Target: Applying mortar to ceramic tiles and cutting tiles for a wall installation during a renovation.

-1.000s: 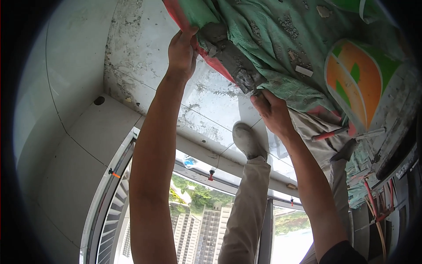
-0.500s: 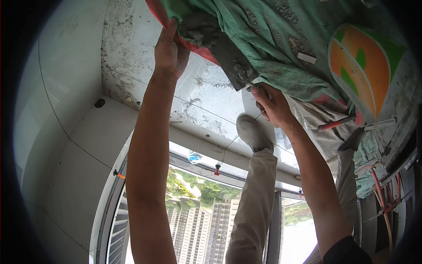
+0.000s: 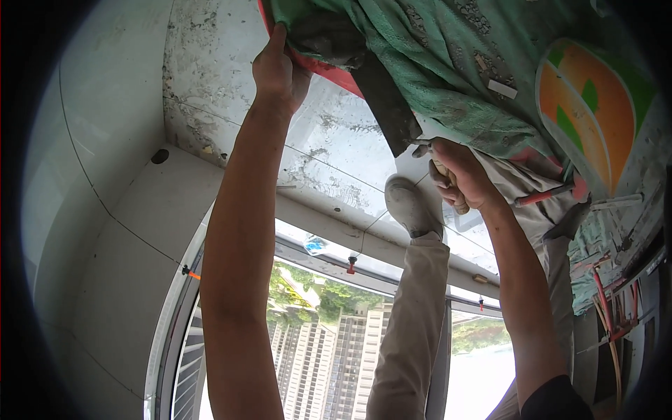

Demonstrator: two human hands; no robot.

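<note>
My left hand is closed on the red edge of a rumpled green cloth, with the thumb on top. Dark wet mortar lies on the cloth just right of that hand. In my right hand is a trowel, its fingers wrapped round the pale handle. The long grey trowel blade points up and left, its far end against the mortar. Mortar smears coat the blade, and grey dirt marks the right fingers.
A shoe stands on the stained pale tiles between my arms. Below is a window. On the right are a red-handled tool, an orange-and-green leaf-patterned panel and a small white chip on the cloth.
My right hand and the trowel have shifted right and slightly down, and more of the handle shows. The left hand still grips the red edge. The whole view has moved a little.
</note>
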